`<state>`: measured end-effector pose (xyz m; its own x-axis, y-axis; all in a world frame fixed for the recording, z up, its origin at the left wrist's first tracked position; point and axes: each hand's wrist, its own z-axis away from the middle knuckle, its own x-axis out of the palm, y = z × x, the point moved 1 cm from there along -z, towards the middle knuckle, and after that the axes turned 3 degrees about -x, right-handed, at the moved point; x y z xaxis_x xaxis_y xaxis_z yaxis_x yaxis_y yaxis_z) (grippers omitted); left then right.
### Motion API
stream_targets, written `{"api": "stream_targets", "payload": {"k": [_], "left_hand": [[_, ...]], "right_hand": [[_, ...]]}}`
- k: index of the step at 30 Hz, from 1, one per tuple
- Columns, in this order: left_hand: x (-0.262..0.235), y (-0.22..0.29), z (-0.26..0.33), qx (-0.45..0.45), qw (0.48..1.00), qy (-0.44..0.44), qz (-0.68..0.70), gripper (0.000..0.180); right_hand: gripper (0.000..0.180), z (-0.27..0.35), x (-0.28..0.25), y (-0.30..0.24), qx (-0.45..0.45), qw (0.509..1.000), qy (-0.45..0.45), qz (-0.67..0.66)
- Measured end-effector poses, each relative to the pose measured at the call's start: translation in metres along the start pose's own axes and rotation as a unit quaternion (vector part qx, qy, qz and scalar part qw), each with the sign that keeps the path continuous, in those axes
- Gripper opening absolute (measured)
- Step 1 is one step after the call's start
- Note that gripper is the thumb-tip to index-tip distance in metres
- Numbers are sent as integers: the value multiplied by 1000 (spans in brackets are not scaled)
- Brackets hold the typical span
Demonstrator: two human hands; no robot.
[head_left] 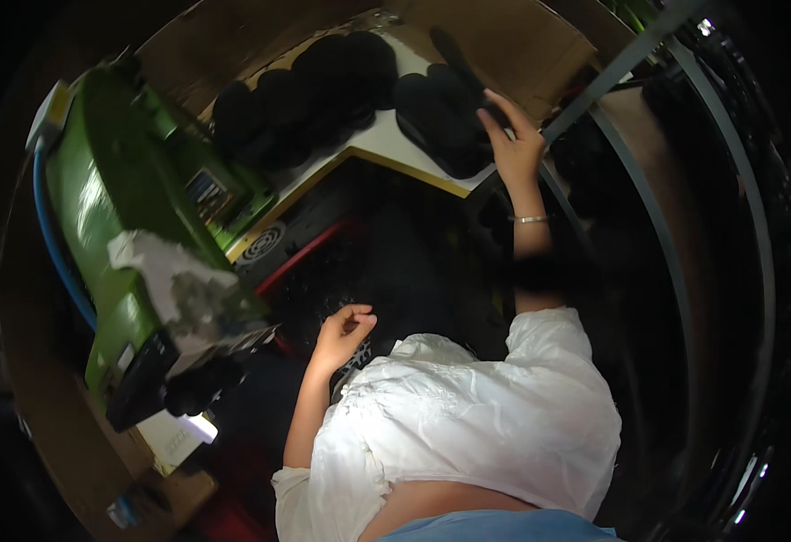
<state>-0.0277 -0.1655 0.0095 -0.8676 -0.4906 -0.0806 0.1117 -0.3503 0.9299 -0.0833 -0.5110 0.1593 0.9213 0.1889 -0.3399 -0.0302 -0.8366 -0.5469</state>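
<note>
My right hand (511, 140) reaches far forward and is closed on a black shoe piece (463, 68) at the edge of a pile of black shoe parts (436, 113) on a white work surface (386, 140). A thin bracelet circles that wrist. My left hand (343, 332) hangs low near my body, fingers loosely curled, holding nothing I can see, above a dark grated area. A second row of black shoe parts (310, 90) lies further left on the same surface.
A green machine (120, 208) with a crumpled white cloth (174, 285) on it stands at the left. Brown cardboard (522, 41) lines the back. A grey metal bar (612, 68) slants at the upper right. A red-edged dark tray (310, 257) sits below the table.
</note>
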Motion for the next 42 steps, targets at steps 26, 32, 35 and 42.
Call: {"api": "stream_targets", "payload": {"k": [26, 32, 35, 42], "left_hand": [[103, 171, -199, -162, 955, -14, 247, 51], [181, 161, -161, 79, 942, -7, 327, 36], [221, 213, -151, 141, 946, -81, 279, 35], [338, 352, -193, 78, 950, -276, 128, 50]], "right_hand": [[101, 39, -38, 89, 471, 827, -153, -266], [84, 64, -135, 69, 273, 943, -40, -184], [86, 51, -200, 52, 269, 934, 31, -231], [35, -5, -304, 79, 360, 854, 253, -279]]}}
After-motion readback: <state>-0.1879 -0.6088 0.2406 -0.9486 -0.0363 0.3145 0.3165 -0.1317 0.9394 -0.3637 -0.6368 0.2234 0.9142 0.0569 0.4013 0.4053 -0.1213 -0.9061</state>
